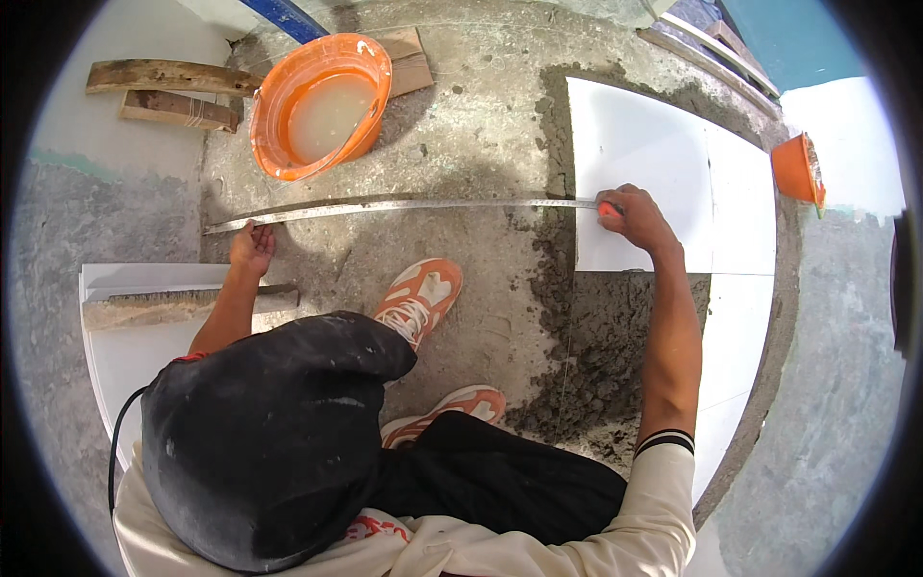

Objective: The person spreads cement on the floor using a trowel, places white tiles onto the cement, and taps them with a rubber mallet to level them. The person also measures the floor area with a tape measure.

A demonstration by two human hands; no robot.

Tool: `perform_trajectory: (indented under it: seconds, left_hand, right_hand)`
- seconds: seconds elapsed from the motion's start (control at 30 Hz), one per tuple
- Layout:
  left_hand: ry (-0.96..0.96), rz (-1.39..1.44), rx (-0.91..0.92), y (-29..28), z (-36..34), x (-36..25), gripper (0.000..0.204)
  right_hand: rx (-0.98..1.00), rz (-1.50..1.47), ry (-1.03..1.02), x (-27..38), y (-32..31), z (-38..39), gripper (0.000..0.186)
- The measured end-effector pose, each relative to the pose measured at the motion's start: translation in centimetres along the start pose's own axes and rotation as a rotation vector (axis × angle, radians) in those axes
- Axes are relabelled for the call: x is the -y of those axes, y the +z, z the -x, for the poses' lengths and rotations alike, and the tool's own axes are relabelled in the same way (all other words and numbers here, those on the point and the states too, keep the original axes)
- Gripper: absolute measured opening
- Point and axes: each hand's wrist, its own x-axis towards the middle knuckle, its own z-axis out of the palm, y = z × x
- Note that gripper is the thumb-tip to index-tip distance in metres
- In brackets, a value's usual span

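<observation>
A tape measure's metal blade (413, 205) stretches across the floor from the left wall to the white tile. My left hand (252, 248) pinches the blade near its left end, close to the foot of the wall. Over the left part of the white floor tile (639, 144), my right hand (636, 221) is closed around the orange tape measure case (607, 212). Below that tile lies a bed of rough grey mortar (615, 332), with a thin string line running up along its left part. My two feet in orange-and-white shoes (420, 300) stand beneath the blade.
An orange bucket (264, 120) of cloudy water stands beyond the blade, beside wooden offcuts (159, 75). White tiles (135, 361) are stacked at left, a wooden piece (183, 310) on top. More laid tiles (742, 317) run along the right; a small orange container (793, 168) sits there.
</observation>
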Motion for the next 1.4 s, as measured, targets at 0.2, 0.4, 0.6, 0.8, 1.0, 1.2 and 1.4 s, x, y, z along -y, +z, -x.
perform_trajectory:
  seconds: [0.2, 0.4, 0.6, 0.8, 1.0, 1.2, 1.4]
  left_hand:
    - [0.003, 0.009, -0.006, 1.1, 0.0, 1.4, 0.021]
    - [0.105, 0.033, 0.200, -4.0, -1.4, -1.0, 0.022]
    - [0.062, 0.027, -0.053, 5.3, 4.5, 0.1, 0.012]
    - [0.078, 0.025, -0.072, 4.1, 5.7, -0.1, 0.015]
    - [0.052, 0.059, -0.078, 4.8, 5.8, 0.0, 0.018]
    - [0.070, 0.019, -0.057, 4.7, 5.4, 0.1, 0.018]
    - [0.055, 0.020, -0.076, 4.6, 5.3, 0.1, 0.017]
  right_hand:
    - [-0.016, 0.037, 0.022, -0.9, -0.9, 0.4, 0.039]
    - [-0.087, 0.135, -0.191, -1.3, 1.9, -2.7, 0.028]
    - [-0.181, 0.038, -0.131, -0.5, -0.1, 0.4, 0.036]
    - [-0.095, 0.009, -0.071, 0.9, -0.3, -0.4, 0.036]
    - [-0.099, -0.037, -0.083, 0.6, -0.7, -0.5, 0.036]
    - [-0.078, -0.016, -0.067, 1.3, -1.1, -0.5, 0.036]
    - [-0.077, -0.058, -0.062, 1.4, -0.9, -0.4, 0.038]
